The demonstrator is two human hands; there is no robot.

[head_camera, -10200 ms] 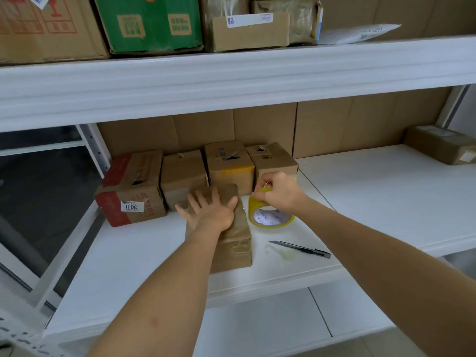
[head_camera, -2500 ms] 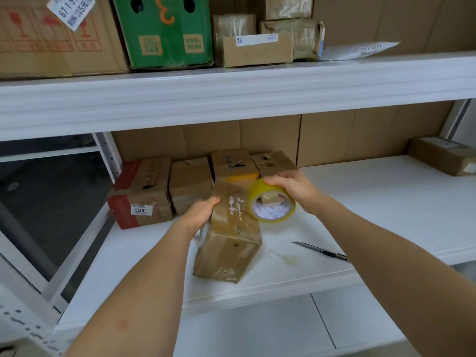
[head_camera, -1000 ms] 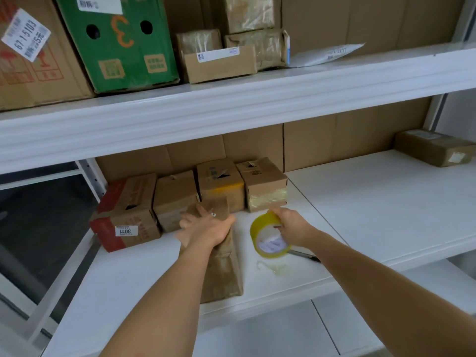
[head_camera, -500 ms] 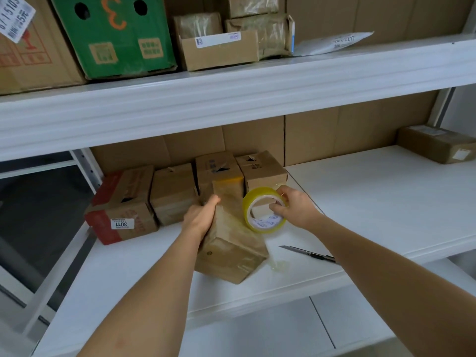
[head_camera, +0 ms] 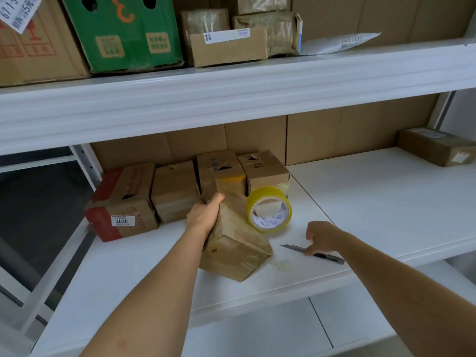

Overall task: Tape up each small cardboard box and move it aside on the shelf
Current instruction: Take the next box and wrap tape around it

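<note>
White shelf (head_camera: 373,202) spread under both hands, its near left corner cut off by the frame edge; upper board above loaded with a green carton (head_camera: 123,32) and brown cartons cropped at the top. Behind the left hand, a row of four small boxes (head_camera: 177,191) against the cardboard backing, partly hidden by the box in hand; whether their tops are taped, hard to make out. Far off to the right of the right hand, one more brown box (head_camera: 435,148), clipped by the frame. Tilted cardboard box (head_camera: 237,243) held up on one lower edge, left hand (head_camera: 206,215) wrapped over its upper left side, thumb on top, fingers hidden behind the cardboard; glossy tape visible on its faces. Yellow tape roll (head_camera: 270,209) standing on edge just right of that box, between the two hands, touched by neither; a strip seemingly running from it to the box, not clear. Right hand (head_camera: 322,237) low over the shelf, fingers curled downward, one fingertip on the utility knife (head_camera: 313,253), blade pointing left towards the box; whether that grip has closed on the handle, impossible to tell. Small crumpled scrap of clear tape (head_camera: 283,264) lying between box and knife.
</note>
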